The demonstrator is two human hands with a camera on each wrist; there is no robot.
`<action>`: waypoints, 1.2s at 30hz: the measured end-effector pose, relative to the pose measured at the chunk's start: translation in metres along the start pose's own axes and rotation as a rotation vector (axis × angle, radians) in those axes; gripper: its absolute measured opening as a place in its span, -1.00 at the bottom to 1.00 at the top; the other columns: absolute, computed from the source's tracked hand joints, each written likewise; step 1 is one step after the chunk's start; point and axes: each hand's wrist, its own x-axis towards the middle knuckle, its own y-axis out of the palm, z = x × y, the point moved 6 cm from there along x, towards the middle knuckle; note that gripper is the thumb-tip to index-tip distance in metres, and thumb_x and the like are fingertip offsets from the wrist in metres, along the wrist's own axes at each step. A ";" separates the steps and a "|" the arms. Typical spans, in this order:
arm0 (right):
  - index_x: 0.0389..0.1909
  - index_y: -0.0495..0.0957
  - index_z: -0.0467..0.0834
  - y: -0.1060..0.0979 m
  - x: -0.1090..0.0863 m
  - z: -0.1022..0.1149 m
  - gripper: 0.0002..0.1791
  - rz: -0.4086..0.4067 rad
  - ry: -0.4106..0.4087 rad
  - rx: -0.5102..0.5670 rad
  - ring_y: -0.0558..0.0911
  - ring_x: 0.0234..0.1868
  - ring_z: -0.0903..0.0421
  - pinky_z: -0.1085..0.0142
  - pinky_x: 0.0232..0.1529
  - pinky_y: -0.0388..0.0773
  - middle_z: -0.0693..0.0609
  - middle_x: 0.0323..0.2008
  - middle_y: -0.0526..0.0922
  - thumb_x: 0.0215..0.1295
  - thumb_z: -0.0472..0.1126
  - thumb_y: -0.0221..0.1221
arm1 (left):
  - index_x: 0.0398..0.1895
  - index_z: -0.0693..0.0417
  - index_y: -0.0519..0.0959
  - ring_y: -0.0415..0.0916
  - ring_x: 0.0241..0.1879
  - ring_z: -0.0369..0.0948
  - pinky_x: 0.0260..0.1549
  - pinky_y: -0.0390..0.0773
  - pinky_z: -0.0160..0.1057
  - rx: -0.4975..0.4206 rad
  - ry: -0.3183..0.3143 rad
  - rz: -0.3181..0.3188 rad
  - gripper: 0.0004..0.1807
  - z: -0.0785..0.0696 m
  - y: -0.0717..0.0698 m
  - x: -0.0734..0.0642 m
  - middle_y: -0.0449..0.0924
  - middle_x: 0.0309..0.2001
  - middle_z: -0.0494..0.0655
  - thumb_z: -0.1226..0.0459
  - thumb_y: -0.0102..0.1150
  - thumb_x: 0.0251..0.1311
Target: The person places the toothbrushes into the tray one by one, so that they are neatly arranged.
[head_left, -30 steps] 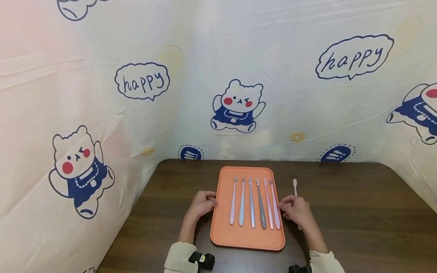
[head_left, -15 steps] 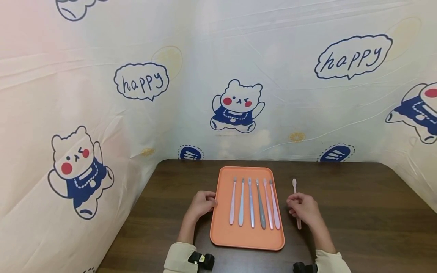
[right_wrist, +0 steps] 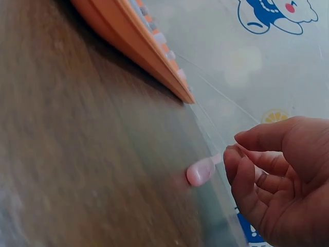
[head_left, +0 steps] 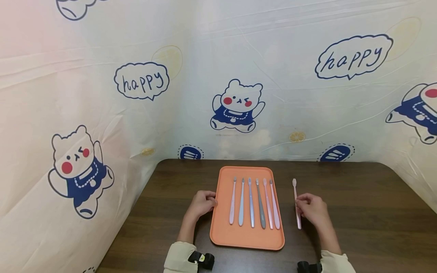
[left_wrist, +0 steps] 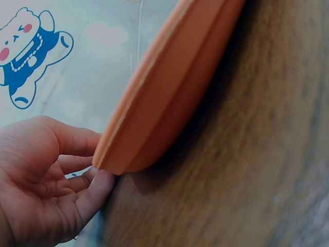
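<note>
In the head view my left hand is at the left edge of an orange tray. Its thumb and forefinger pinch the rim, as the left wrist view shows at the tray wall. Several toothbrushes lie side by side on the tray, among them a grey toothbrush and a light blue one. A pink toothbrush lies on the table right of the tray. My right hand is beside its handle, fingers loosely bent; a small gap shows between thumb and forefinger in the right wrist view.
The dark wooden table extends to both sides of the tray. Behind it hangs a pale cloth printed with bears and the word "happy". Black wrist straps sit at both cuffs.
My right hand has moved rightward from the tray's right edge, over the pink toothbrush, to that toothbrush's right side. The left hand and the tray have stayed in place.
</note>
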 end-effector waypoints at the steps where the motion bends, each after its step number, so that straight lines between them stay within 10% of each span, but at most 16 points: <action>1: -0.08 0.60 -0.47 -0.001 0.000 -0.001 -0.70 -0.003 0.003 -0.015 0.61 -0.52 0.24 0.40 -0.49 0.59 -0.10 -0.47 0.73 0.34 -0.28 0.19 | 0.12 0.43 0.59 0.54 -0.35 -0.23 -0.32 0.68 -0.22 0.001 0.000 -0.001 -0.57 0.000 0.000 0.000 0.61 -0.30 0.07 0.50 0.18 0.12; 36: -0.18 0.69 -0.37 -0.006 0.000 -0.017 -0.55 0.026 0.130 -0.185 0.60 -0.45 0.13 0.32 -0.47 0.47 -0.03 -0.49 0.69 0.16 -0.02 0.39 | 0.13 0.42 0.60 0.52 -0.35 -0.24 -0.32 0.67 -0.23 0.013 -0.008 -0.001 -0.56 -0.001 0.000 0.000 0.61 -0.29 0.06 0.49 0.17 0.12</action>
